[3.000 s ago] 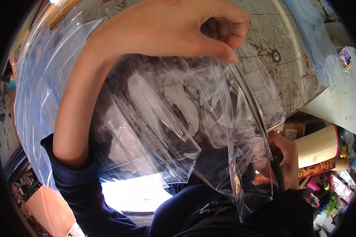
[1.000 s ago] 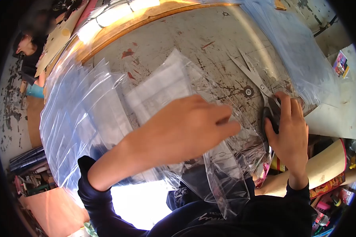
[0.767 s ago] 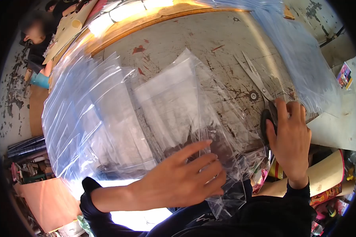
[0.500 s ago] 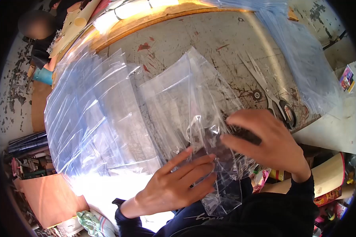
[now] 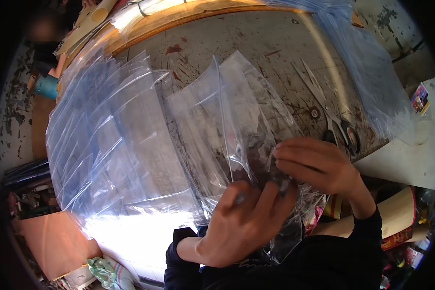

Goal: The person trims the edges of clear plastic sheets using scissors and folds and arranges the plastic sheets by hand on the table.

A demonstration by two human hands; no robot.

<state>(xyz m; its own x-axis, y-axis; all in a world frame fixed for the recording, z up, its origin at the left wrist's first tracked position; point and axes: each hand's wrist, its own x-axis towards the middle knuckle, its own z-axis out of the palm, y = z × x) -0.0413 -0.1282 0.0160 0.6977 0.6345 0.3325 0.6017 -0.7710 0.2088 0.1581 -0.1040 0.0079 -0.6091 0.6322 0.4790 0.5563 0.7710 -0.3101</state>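
Note:
A clear plastic sheet (image 5: 254,99), folded over on itself, lies in front of me, and its near end hangs over the table edge against my dark top. My left hand (image 5: 251,220) has its fingers bent and gripping the near part of this sheet. On the sheet's right side my right hand (image 5: 319,164) pinches it, fingers pressed together; the thumb is mostly hidden. Left of it, several overlapping clear plastic pieces (image 5: 130,145) are fanned out. A large pair of scissors (image 5: 329,113) lies beyond my right hand, blades apart and pointing away.
The worn metal tabletop (image 5: 198,43) is scratched and stained. At the far right, a pile of bluish plastic sheets (image 5: 372,77) drapes over the edge. Rolled material (image 5: 396,212) sits low on the right. An orange-brown board (image 5: 58,244) stands low on the left. Another person is at the upper left.
My left hand has moved right and its spread fingers have curled into the plastic. The right hand's fingers have closed together on the sheet. The folded sheet's top has shifted left.

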